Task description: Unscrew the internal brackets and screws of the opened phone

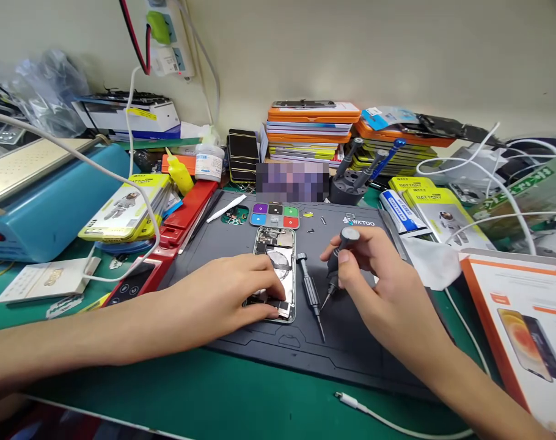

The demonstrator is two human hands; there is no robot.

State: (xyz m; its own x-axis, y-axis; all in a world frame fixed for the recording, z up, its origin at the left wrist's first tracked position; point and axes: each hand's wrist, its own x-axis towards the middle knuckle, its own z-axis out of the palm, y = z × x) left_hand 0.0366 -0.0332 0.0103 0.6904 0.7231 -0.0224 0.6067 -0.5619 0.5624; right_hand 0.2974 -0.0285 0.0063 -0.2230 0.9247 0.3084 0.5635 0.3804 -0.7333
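An opened smartphone [287, 269] with its inner parts bare lies on the dark grey work mat [255, 342]. My left hand [241, 284] reaches over it from the left, thumb and fingers bent down onto its lower end and holding it there. The hand covers part of the phone's left side. In my right hand [379, 272] is a dark screwdriver [333, 269], gripped by the handle, its thin tip slanting down to the mat. A second grey screwdriver [310, 287] lies between the phone and that tip.
Beyond the phone sits a tray of coloured squares [275, 215], with tiny parts to its right. A round holder [349, 188] carries several screwdrivers. Yellow battery boxes [126, 205] flank the mat; a white cable [351, 400] lies in front, an orange-white box [520, 330] at right.
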